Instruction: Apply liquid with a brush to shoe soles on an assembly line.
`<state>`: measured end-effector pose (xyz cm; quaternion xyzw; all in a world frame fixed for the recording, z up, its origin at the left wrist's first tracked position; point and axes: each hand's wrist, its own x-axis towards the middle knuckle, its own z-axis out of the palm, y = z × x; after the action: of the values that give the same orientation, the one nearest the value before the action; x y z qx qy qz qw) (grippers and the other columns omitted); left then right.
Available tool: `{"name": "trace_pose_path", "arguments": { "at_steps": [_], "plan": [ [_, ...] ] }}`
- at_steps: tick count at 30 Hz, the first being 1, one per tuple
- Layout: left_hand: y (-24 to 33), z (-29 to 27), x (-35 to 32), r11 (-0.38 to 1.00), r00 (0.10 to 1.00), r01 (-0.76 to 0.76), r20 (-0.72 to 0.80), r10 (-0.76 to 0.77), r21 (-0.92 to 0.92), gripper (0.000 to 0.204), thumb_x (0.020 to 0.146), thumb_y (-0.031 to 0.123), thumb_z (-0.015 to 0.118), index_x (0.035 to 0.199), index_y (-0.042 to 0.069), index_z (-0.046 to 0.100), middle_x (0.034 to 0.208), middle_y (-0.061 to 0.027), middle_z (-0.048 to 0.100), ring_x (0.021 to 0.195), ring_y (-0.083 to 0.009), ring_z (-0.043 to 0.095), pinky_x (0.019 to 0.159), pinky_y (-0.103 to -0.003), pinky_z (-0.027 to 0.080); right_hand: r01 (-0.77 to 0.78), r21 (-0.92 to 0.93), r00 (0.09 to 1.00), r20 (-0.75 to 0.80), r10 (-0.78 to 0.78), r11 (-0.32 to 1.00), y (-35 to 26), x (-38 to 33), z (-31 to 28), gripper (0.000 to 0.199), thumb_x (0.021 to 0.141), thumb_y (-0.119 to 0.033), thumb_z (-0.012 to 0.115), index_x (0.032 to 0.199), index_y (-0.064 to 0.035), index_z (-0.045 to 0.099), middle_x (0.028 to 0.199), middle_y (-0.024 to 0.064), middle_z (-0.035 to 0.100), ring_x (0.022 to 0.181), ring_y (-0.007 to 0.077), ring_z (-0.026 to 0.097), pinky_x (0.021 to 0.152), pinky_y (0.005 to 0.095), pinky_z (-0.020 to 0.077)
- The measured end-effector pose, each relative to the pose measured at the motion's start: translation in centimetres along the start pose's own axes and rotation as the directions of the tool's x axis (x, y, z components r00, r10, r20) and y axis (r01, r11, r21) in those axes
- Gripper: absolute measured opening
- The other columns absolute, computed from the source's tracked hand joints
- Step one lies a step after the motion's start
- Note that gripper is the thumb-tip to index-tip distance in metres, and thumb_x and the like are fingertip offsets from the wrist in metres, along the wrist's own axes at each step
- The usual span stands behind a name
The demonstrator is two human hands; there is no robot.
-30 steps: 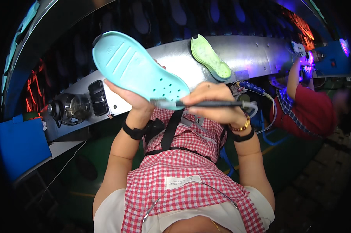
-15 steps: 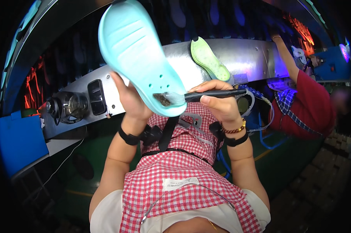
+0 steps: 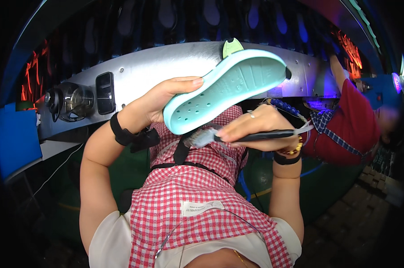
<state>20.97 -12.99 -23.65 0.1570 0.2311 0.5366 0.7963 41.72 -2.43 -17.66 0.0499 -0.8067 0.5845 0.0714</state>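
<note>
My left hand [image 3: 168, 96] grips a light blue foam shoe sole [image 3: 231, 85] by its toe end, thumb on the rim. The sole lies tilted, its inner face with several small holes toward me and its heel pointing to the upper right. In my right hand [image 3: 262, 125], closed fingers hold a brush [image 3: 203, 138] with a black handle; a pale tube runs from the handle's far end. The bristles are slightly blurred, just below the sole's toe edge; whether they touch it I cannot tell. Behind the blue sole, a light green sole [image 3: 232, 47] is mostly hidden.
A metal bench [image 3: 150, 67] curves across in front of me. On its left are a black tray [image 3: 105, 94] and a dark glass jug [image 3: 77, 102]; a blue panel [image 3: 18, 138] stands farther left. At the right, a co-worker in a red top [image 3: 345, 120] reaches toward the bench.
The blue sole has swung from upright to slanting right, its heel now at the right. The brush has come off its inner face to below the toe edge.
</note>
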Motion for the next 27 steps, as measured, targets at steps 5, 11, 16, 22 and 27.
{"name": "trace_pose_path", "arguments": {
  "at_steps": [5, 11, 16, 22, 27],
  "plan": [
    [1.2, 2.0, -0.7, 0.957, 0.968, 0.227, -0.146, -0.202, 0.181, 0.049, 0.083, 0.021, 0.052, 0.121, -0.007, 0.040, 0.108, -0.0190, 0.053, 0.085, -0.0201, 0.060, 0.073, -0.027, 0.051, 0.037, -0.096, 0.999, -0.020, -0.039, 0.995, 0.1, 0.0, -0.6, 0.018, 0.068, 0.002, 0.065, 0.085, 0.0007, 0.064, 0.090, 0.0158, 0.064, 0.083, 0.0259, 0.063, 0.073, 0.0302, 0.0506],
    [1.6, 1.2, -2.0, 0.963, 0.958, 0.244, -0.184, -0.221, 0.114, 0.054, 0.079, 0.025, 0.053, 0.121, -0.007, 0.040, 0.108, -0.0201, 0.054, 0.088, -0.0200, 0.059, 0.074, -0.027, 0.050, -0.001, -0.071, 0.986, -0.164, -0.011, 0.997, 0.2, -0.8, -1.1, 0.022, 0.064, 0.005, 0.066, 0.086, 0.0015, 0.064, 0.092, 0.0170, 0.063, 0.087, 0.0260, 0.063, 0.075, 0.0306, 0.0509],
    [1.9, 0.0, -2.8, 0.976, 0.962, 0.100, -0.269, -0.045, 0.193, 0.047, 0.079, 0.027, 0.054, 0.110, -0.008, 0.049, 0.095, -0.0184, 0.059, 0.080, -0.0208, 0.062, 0.065, -0.029, 0.053, -0.065, -0.069, 0.997, -0.048, 0.062, 0.996, 0.3, -2.0, -0.6, 0.022, 0.069, 0.001, 0.065, 0.091, -0.0009, 0.064, 0.096, 0.0127, 0.063, 0.089, 0.0235, 0.062, 0.078, 0.0292, 0.0497],
    [3.1, 3.6, -4.1, 0.883, 0.904, -0.046, -0.357, 0.235, 0.467, 0.051, 0.076, 0.031, 0.052, 0.111, -0.005, 0.052, 0.099, -0.0171, 0.059, 0.081, -0.0225, 0.060, 0.074, -0.029, 0.047, 0.010, -0.165, 0.947, -0.314, -0.062, 0.986, 1.9, -2.2, 0.3, 0.021, 0.065, 0.005, 0.067, 0.085, -0.0019, 0.065, 0.091, 0.0154, 0.064, 0.070, 0.0190, 0.065, 0.060, 0.0243, 0.0519],
    [1.9, -2.3, -2.6, 0.955, 0.980, -0.187, -0.108, 0.166, -0.230, 0.069, 0.083, 0.056, 0.037, 0.121, -0.001, 0.042, 0.115, -0.0184, 0.051, 0.104, -0.0266, 0.052, 0.093, -0.041, 0.039, 0.178, -0.021, 0.889, -0.426, -0.170, 0.984, -0.5, -2.9, 0.3, 0.024, 0.061, 0.001, 0.071, 0.084, 0.0004, 0.065, 0.088, 0.0162, 0.064, 0.071, 0.0210, 0.062, 0.064, 0.0281, 0.0457]
  ]
}}
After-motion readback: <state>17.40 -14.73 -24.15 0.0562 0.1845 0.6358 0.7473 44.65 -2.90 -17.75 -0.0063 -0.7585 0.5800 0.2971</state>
